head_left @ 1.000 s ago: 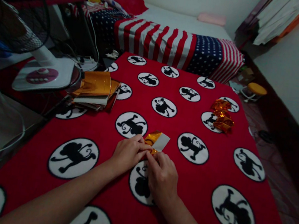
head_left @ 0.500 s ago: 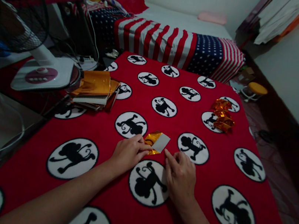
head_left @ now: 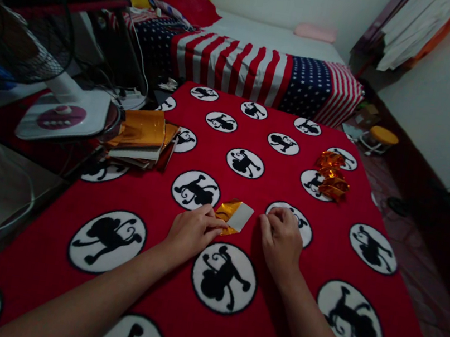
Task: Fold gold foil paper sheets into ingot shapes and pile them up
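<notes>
- Your left hand (head_left: pixel 194 229) rests on the paper (head_left: pixel 235 216), its forefinger laid across the near left part; you have its fingers close together, but whether the thumb pinches from beneath, I cannot tell.
- Your right hand (head_left: pixel 282 239) is just to the right of the paper, apart from it, with the fingers curled in and the thumb near the forefinger; whether anything is between them, I cannot tell.
- The paper lies on the red cloth (head_left: pixel 251 189) in front of you, between your hands, gold on its left and pale on its right, with slanted edges.
- The cloth bears black monkeys in white ovals; one oval is partly covered by your right hand.
- To your left, near the cloth's edge, you have a stack (head_left: pixel 141 131) of gold and pale sheets, beside the fan (head_left: pixel 62 89).
- To your right, farther off, shiny orange foil (head_left: pixel 333 179) sits on the cloth, well apart from your hands.
- Beyond the cloth stands the bed (head_left: pixel 266 33); the stool (head_left: pixel 384 136) is off to the right.
</notes>
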`<state>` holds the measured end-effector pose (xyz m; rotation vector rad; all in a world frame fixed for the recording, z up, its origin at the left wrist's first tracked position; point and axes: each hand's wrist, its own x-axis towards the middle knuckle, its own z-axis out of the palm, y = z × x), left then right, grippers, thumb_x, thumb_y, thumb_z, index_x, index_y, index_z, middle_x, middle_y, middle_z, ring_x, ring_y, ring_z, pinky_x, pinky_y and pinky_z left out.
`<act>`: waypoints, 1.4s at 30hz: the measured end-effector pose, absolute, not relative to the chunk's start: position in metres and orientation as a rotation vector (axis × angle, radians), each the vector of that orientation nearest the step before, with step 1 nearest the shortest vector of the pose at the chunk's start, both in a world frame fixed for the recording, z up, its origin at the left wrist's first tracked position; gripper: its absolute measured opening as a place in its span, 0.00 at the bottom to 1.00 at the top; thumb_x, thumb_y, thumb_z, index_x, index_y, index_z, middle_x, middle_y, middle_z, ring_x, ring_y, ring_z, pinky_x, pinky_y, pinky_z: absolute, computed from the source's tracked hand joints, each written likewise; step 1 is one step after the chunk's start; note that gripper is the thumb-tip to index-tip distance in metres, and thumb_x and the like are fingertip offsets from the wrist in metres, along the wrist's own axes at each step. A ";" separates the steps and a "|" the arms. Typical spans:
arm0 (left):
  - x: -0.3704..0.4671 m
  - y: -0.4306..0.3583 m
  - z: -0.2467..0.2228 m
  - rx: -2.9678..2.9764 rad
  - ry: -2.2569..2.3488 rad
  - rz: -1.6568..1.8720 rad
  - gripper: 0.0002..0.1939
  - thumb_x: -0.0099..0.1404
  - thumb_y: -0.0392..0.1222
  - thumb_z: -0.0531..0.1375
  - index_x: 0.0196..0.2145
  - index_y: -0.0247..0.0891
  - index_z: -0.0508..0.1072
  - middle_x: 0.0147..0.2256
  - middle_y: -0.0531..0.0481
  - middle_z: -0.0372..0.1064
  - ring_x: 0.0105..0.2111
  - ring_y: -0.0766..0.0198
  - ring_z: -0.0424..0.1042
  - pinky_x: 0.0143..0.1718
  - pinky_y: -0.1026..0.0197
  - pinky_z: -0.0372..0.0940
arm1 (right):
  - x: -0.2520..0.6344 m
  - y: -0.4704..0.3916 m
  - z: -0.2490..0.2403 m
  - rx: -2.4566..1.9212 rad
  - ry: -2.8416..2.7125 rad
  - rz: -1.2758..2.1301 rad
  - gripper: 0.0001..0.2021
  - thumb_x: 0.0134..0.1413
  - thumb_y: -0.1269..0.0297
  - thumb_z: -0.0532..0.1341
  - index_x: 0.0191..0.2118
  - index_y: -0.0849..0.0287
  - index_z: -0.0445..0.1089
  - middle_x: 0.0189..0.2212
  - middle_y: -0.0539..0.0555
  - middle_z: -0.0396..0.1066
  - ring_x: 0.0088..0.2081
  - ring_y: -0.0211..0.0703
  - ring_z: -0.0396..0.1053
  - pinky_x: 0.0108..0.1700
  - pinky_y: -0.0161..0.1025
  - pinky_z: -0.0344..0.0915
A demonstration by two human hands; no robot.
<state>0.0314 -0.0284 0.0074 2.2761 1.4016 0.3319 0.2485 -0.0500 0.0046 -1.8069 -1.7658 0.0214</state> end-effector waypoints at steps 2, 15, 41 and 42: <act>0.032 -0.028 0.009 2.283 1.386 0.328 0.11 0.65 0.46 0.59 0.43 0.58 0.77 0.38 0.56 0.69 0.36 0.66 0.70 0.32 0.64 0.58 | 0.246 -0.033 0.006 -1.669 -1.733 0.159 0.10 0.61 0.65 0.56 0.38 0.59 0.75 0.40 0.56 0.68 0.44 0.45 0.65 0.47 0.42 0.61; 0.033 -0.025 0.015 2.381 1.382 0.219 0.24 0.64 0.43 0.58 0.58 0.50 0.62 0.44 0.52 0.69 0.41 0.60 0.71 0.34 0.63 0.63 | 0.225 -0.021 0.009 -1.508 -2.005 0.346 0.09 0.57 0.72 0.57 0.35 0.58 0.76 0.38 0.53 0.72 0.41 0.41 0.67 0.46 0.39 0.61; 0.063 -0.022 0.013 2.309 1.516 0.342 0.20 0.63 0.42 0.61 0.53 0.45 0.68 0.43 0.49 0.69 0.44 0.59 0.69 0.45 0.59 0.63 | 0.257 -0.056 0.008 -2.005 -1.567 0.821 0.10 0.49 0.61 0.58 0.21 0.58 0.67 0.19 0.50 0.70 0.22 0.38 0.66 0.24 0.32 0.53; 0.062 -0.023 0.012 2.298 1.497 0.365 0.19 0.63 0.41 0.61 0.52 0.45 0.69 0.42 0.49 0.70 0.44 0.59 0.69 0.45 0.59 0.63 | 0.258 -0.058 0.010 -2.011 -1.613 0.823 0.10 0.49 0.61 0.58 0.21 0.58 0.68 0.19 0.50 0.70 0.23 0.38 0.66 0.24 0.33 0.53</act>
